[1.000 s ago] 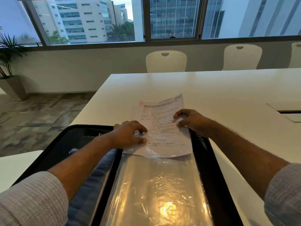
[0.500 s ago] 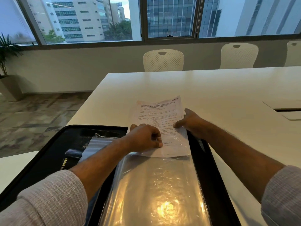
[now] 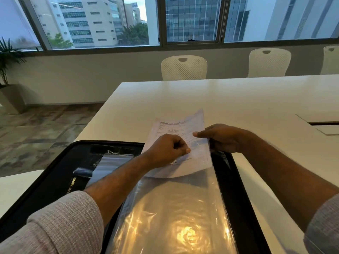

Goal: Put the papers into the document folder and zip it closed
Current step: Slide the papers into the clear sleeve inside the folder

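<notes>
- A person's left hand (image 3: 166, 149) pinches the near part of the printed papers (image 3: 180, 143), thumb on top, while the right hand (image 3: 222, 137) grips the sheets' right edge, thumb pressed to the face; both grips are clamped on the paper.
- The papers hang half over the far end of the open black document folder (image 3: 60, 173), their near edge lying on a clear plastic sleeve (image 3: 174, 213), their far end lifted over the white surface (image 3: 229, 99).
- Risk, as judged: thin sheets bowing between two pinches could crease or catch on the sleeve's mouth; the glossy film looks slippery and limp, so it may buckle rather than open.
- Risk, as judged: any corner left proud of the folder's rim could snag the zip later.
- Paper: flat, matt, flexible, its right edge curled upward. Sleeve: crinkled, shiny, throwing back a warm lamp glare. Folder: dark, rounded corners, stiff raised border. Surface: smooth and hard.
</notes>
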